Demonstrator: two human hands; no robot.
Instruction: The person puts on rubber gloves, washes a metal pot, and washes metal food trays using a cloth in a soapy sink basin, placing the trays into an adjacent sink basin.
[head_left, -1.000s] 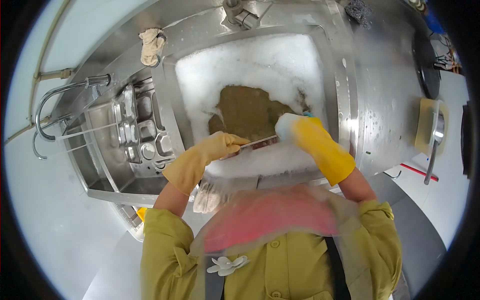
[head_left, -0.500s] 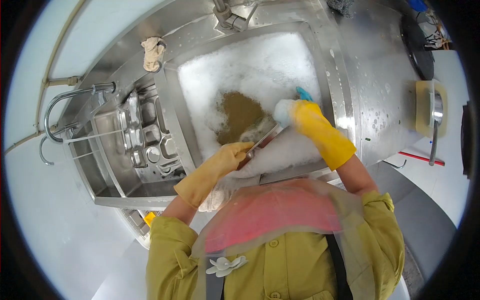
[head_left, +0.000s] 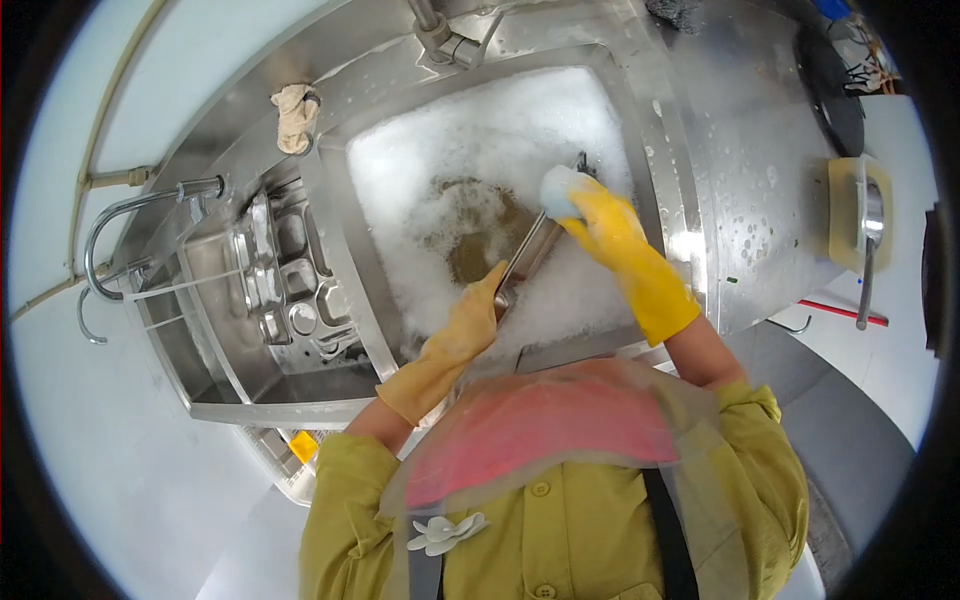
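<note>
My left hand (head_left: 473, 318), in a pale yellow rubber glove, is closed on the near end of a metal tray (head_left: 537, 247). The tray is tilted on its edge over the foamy sink (head_left: 668, 230), its lower part in the suds. My right hand (head_left: 607, 228), in a brighter yellow glove, grips a pale, foam-covered sponge (head_left: 563, 192) against the tray's far end. Foam hides part of the sponge. Just beyond it, a small dark thing (head_left: 583, 160) pokes out of the suds, too unclear to name.
Left of the foamy basin, a second sink holds several metal compartment trays (head_left: 298, 272). A faucet (head_left: 447, 40) stands at the back, with a beige cloth (head_left: 295, 118) to its left. On the right counter (head_left: 745, 200) sits a yellowish container (head_left: 845, 220) with a ladle (head_left: 874, 225).
The tray has swung steeper, its far end moving away from me. My right hand and the sponge have moved up along it. Foam has spread over the brown water, and the blue thing no longer shows.
</note>
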